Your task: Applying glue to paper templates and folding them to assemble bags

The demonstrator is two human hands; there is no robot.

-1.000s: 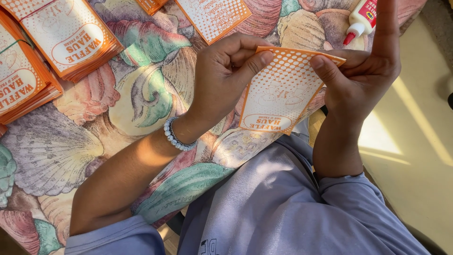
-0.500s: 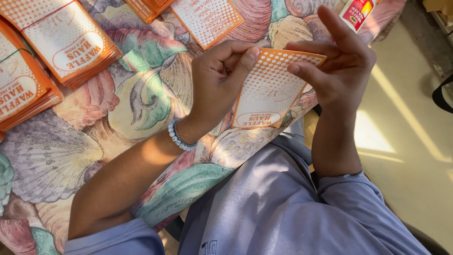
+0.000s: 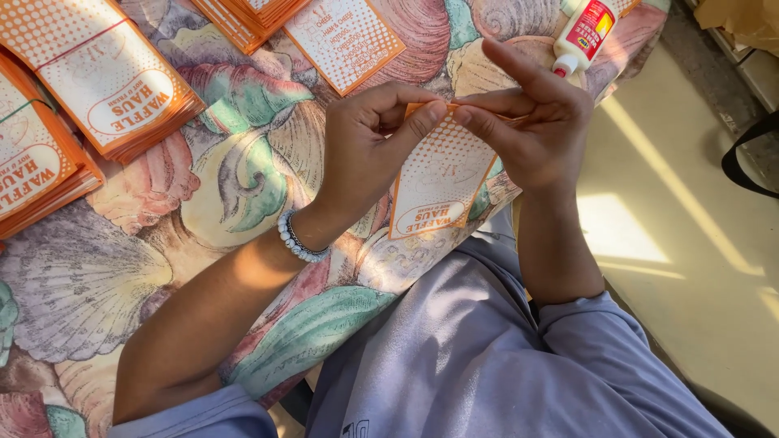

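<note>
Head view: left hand (image 3: pixel 365 146) and right hand (image 3: pixel 531 134) pinch together on a thin orange-dotted paper sleeve (image 3: pixel 438 182) at centre; glue bottle (image 3: pixel 584 36) at one o'clock on shell-patterned tablecloth (image 3: pixel 203 186).

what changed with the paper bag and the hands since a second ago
The orange paper bag has gone from lying wide and open-faced to folded narrower, standing more on end. The left hand and right hand have closed together, both pinching its top edge; earlier they held opposite sides. The glue bottle, the bag stacks and the shell-print cloth stayed put.
</note>
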